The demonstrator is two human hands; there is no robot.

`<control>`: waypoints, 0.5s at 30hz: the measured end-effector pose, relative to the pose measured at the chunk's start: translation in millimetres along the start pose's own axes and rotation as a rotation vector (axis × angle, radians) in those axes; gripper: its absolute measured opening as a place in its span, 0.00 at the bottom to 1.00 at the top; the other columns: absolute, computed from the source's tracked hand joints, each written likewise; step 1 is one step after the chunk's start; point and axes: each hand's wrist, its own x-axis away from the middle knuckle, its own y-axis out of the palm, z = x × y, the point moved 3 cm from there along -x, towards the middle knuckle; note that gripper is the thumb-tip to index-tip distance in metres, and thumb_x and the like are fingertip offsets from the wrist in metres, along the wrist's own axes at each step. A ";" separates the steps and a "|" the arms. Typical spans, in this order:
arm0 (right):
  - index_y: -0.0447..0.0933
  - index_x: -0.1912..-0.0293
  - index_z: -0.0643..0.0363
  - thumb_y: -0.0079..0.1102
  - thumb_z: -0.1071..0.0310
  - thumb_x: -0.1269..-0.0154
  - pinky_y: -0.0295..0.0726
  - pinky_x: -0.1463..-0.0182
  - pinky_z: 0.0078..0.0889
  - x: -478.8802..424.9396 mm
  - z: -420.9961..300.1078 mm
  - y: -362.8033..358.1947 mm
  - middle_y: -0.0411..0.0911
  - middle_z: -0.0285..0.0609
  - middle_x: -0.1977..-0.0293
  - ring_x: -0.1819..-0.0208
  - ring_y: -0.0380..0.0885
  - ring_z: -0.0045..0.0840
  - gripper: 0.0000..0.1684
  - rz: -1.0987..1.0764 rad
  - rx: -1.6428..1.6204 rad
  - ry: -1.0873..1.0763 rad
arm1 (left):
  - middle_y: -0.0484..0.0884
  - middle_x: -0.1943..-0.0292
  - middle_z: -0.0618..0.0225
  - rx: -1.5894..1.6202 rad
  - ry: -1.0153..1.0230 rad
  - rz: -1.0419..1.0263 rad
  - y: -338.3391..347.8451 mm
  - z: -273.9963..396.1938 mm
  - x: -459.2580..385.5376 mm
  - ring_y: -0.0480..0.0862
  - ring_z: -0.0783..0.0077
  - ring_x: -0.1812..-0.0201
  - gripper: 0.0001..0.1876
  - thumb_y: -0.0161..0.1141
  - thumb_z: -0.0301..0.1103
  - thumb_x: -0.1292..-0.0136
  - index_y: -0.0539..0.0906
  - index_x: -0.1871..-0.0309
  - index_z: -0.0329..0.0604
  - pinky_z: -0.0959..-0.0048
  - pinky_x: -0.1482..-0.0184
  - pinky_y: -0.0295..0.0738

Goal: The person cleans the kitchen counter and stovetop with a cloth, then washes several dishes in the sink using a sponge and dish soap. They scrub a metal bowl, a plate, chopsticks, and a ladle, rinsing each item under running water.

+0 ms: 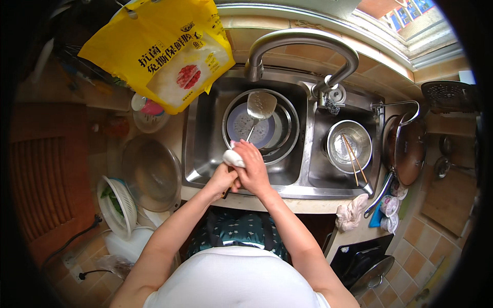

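My left hand (222, 180) is closed on the handle of a metal spatula (262, 104) over the near edge of the left sink basin. Against the same handle, my right hand (251, 165) presses a white cloth or sponge (233, 158). The spatula's wide blade is wet and points away from me, above a metal basin (294, 143). Inside that basin lie a bluish plate (235, 120) with suds and another metal bowl (288, 129). A steel strainer or bowl (330, 143) with wooden chopsticks (352, 158) sits in the right sink.
A curved steel faucet (300, 35) arches over the sink. A yellow plastic bag (169, 54) hangs at the upper left. Left on the counter are a large clear bowl (152, 175) and a white colander (129, 211); right are a pan (406, 150) and a crumpled cloth (351, 213).
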 end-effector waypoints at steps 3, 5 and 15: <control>0.75 0.50 0.58 0.65 0.67 0.43 0.57 0.26 0.56 -9.0 28.5 7.1 0.71 0.50 0.44 0.31 0.63 0.46 0.21 0.024 0.145 0.029 | 0.70 0.75 0.74 -0.061 0.011 -0.007 -0.8 -0.4 7.7 0.66 0.83 0.83 0.21 0.54 0.30 0.28 0.68 0.34 0.44 0.80 0.85 0.60; 0.76 0.54 0.56 0.66 0.69 0.46 0.62 0.31 0.53 -22.0 43.4 -1.1 0.71 0.51 0.49 0.41 0.68 0.45 0.18 0.050 0.214 0.056 | 0.69 0.76 0.75 -0.080 0.031 0.006 -0.4 -1.5 17.4 0.63 0.84 0.84 0.21 0.55 0.29 0.28 0.69 0.34 0.44 0.80 0.85 0.55; 0.73 0.55 0.49 0.77 0.70 0.71 0.69 0.50 0.39 -46.6 113.1 -31.1 0.70 0.38 0.57 0.51 0.70 0.36 0.37 -0.092 0.774 0.149 | 0.82 0.52 0.56 -0.568 0.284 0.089 -4.8 -30.5 26.3 0.81 0.67 0.49 0.23 0.60 0.29 0.32 0.72 0.34 0.35 0.72 0.44 0.74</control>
